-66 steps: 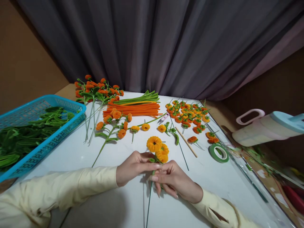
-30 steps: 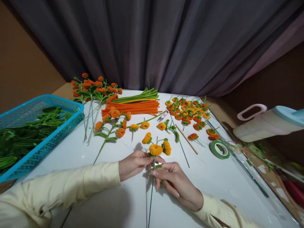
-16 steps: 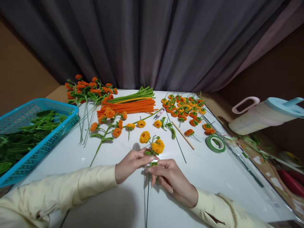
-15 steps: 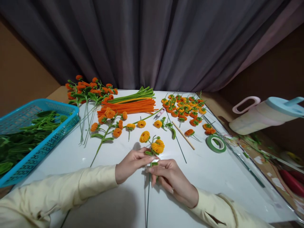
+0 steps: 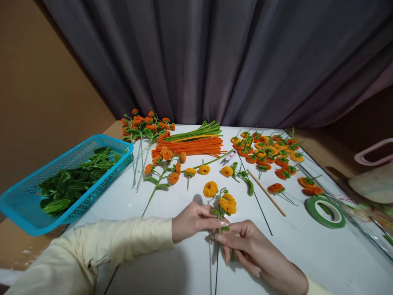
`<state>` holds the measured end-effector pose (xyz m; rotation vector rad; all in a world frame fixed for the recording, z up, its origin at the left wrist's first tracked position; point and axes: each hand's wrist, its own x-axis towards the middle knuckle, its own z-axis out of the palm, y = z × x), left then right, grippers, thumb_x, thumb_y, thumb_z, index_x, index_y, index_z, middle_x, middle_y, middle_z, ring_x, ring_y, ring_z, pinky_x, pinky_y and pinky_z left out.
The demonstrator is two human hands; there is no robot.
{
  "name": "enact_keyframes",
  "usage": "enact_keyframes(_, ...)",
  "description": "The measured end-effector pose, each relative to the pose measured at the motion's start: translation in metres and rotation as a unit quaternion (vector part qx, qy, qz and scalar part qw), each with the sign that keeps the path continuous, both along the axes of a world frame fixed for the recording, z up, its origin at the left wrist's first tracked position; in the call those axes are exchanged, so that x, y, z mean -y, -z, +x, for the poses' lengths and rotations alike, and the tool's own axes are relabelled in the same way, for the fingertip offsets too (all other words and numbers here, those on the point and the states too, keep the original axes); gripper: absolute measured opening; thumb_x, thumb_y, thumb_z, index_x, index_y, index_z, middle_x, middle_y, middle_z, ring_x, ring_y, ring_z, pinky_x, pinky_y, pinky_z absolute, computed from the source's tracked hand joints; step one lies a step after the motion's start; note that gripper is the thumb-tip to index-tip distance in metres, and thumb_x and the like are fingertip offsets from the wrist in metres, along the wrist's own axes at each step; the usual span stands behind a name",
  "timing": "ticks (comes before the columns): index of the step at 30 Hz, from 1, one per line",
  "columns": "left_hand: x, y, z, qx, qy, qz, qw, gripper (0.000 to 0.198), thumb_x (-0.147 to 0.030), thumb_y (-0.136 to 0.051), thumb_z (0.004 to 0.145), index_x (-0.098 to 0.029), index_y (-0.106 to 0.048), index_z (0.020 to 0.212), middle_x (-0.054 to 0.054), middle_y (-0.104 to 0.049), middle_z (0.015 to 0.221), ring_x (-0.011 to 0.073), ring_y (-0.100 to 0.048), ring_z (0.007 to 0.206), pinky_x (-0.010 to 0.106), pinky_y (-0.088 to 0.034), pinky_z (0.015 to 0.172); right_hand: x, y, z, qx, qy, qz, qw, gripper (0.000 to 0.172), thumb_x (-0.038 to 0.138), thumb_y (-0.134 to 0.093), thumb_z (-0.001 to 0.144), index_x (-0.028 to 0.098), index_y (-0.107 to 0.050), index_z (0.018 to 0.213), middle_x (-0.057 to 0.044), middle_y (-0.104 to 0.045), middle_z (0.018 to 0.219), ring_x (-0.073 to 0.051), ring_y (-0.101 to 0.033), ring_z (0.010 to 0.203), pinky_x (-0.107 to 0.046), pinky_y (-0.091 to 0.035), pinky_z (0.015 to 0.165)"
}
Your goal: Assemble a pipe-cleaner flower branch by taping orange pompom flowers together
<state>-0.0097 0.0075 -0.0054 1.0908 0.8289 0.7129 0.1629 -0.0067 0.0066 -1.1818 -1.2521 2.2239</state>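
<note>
Just below its blooms, my left hand is closed in a pinch on the stem of a yellow pipe-cleaner flower. My right hand grips the same stem slightly lower, thumb and forefinger pressed together near a small green leaf. The flower has two yellow heads and stands upright, its thin dark stem wire running down toward me. My fingers hide part of the stem. Beyond my hands lie loose yellow flower heads and a finished-looking orange flower spray on the white table.
A blue basket with green leaves is at left. Orange pipe cleaners, green pipe cleaners and more orange flowers lie behind. Rightward are small snips, a wooden stick, green tape and a tumbler.
The view has turned left, so everything sits farther right in it and more of the basket shows. Both hands keep nearly the same hold on the flower stem.
</note>
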Motion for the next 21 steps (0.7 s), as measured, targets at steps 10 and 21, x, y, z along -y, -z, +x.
enact_keyframes(10, -0.003, 0.003, 0.000, -0.029, 0.011, -0.011, 0.999, 0.028, -0.039, -0.069, 0.067, -0.014, -0.075, 0.076, 0.004, -0.061, 0.075, 0.0138, -0.054, 0.069, 0.026, -0.046, 0.066, -0.007, 0.001, 0.007, 0.026, -0.049, -0.002, 0.998, 0.047, 0.052, -0.062, 0.072, 0.009, -0.062, 0.053, 0.008, -0.034, 0.024, -0.001, -0.020, 0.020, -0.020, -0.006, 0.031)
enact_keyframes(21, -0.007, -0.003, -0.003, -0.054, 0.046, -0.004, 0.997, 0.030, -0.038, -0.066, 0.070, -0.012, -0.069, 0.056, 0.004, -0.060, 0.072, 0.0156, -0.052, 0.077, 0.025, -0.043, 0.068, -0.009, -0.012, 0.012, 0.063, -0.111, 0.018, 0.992, 0.032, 0.038, -0.067, 0.070, 0.010, -0.061, 0.057, -0.004, -0.065, 0.055, -0.001, -0.038, 0.026, -0.017, -0.015, 0.027)
